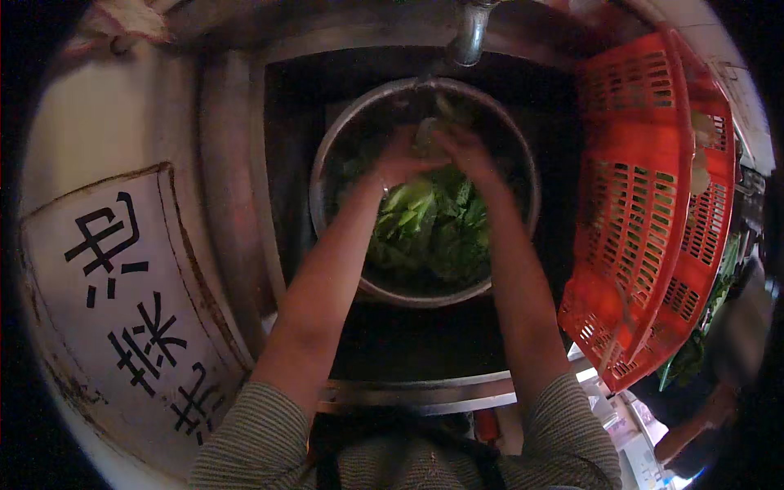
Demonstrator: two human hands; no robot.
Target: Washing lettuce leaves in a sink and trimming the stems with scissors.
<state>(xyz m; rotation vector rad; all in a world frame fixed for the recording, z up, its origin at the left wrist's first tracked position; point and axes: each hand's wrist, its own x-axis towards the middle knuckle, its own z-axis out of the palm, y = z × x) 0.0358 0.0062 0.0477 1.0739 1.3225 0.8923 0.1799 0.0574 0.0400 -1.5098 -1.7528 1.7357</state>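
Note:
A round metal basin (527, 153) stands in a dark sink. Leafy green vegetables (422, 208) lie in it, with pale stalks toward the middle and darker leaves around them. Both of my arms reach down into the basin. My left hand (401, 159) and my right hand (462, 153) are close together over the far part of the greens. Both are blurred, and dim light hides the fingers' grip. A greenish pale shape, perhaps leaves, shows between and beyond them. Whether either hand holds leaves is unclear.
A metal faucet (470, 37) hangs over the basin's far rim. Red plastic crates (631, 135) with slotted walls stand along the right side. A sign (122, 306) with writing is on the left. At the lower right is another person's arm (698, 425), near some greens (686, 358).

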